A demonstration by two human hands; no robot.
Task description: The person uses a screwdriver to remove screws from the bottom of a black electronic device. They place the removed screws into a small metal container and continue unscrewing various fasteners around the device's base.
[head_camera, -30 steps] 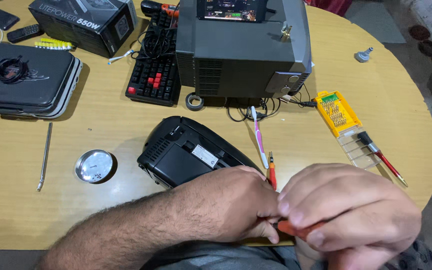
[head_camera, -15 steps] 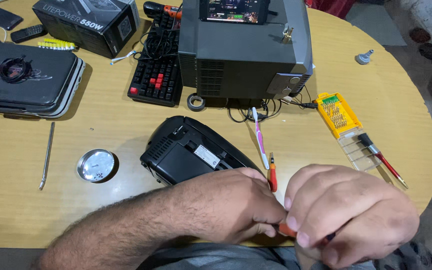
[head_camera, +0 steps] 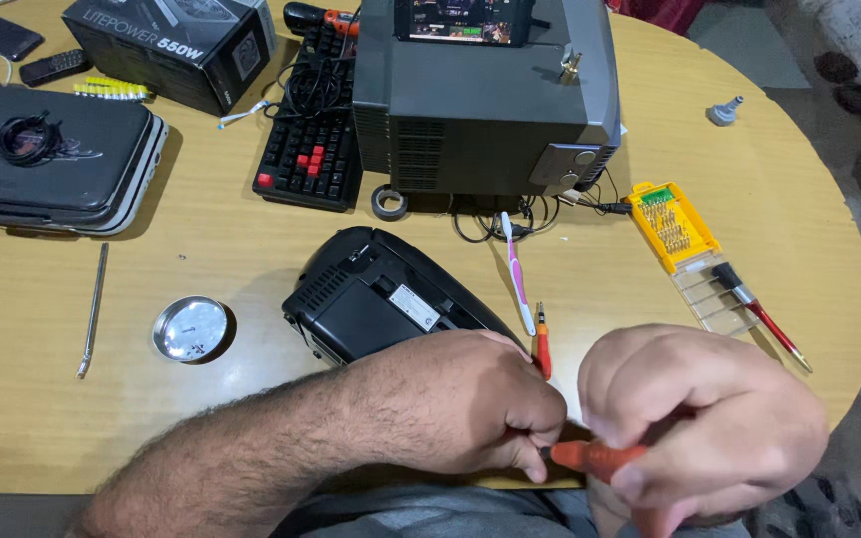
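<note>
— What are the hands doing?

— The right hand (head_camera: 700, 423) is curled tight around an orange-handled screwdriver (head_camera: 595, 457), fingers wrapped over the handle. The left hand (head_camera: 460, 403) is closed too, its fingertips pinched at the dark front end of that screwdriver, just beside the near end of the black radio (head_camera: 381, 299). Whether the left fingers hold anything besides the tool, I cannot tell.

— Where does the radio sit?

— On the round wooden table (head_camera: 201, 249), lying at a slant, its near end hidden under the left hand. Right of the radio lie a pink toothbrush (head_camera: 517, 274) and a small red screwdriver (head_camera: 542, 344), side by side. Left of it stands a small round metal dish (head_camera: 189, 328), and further left a thin metal rod (head_camera: 93, 309).

— And behind the radio?

— A big grey box-shaped device (head_camera: 490, 100) with a roll of black tape (head_camera: 388, 202) at its foot, and a black keyboard with red keys (head_camera: 311, 149) to its left. Well right of the radio lies a yellow bit set (head_camera: 672, 226) with a clear lid, and a red-handled driver (head_camera: 757, 314) just past it.
</note>
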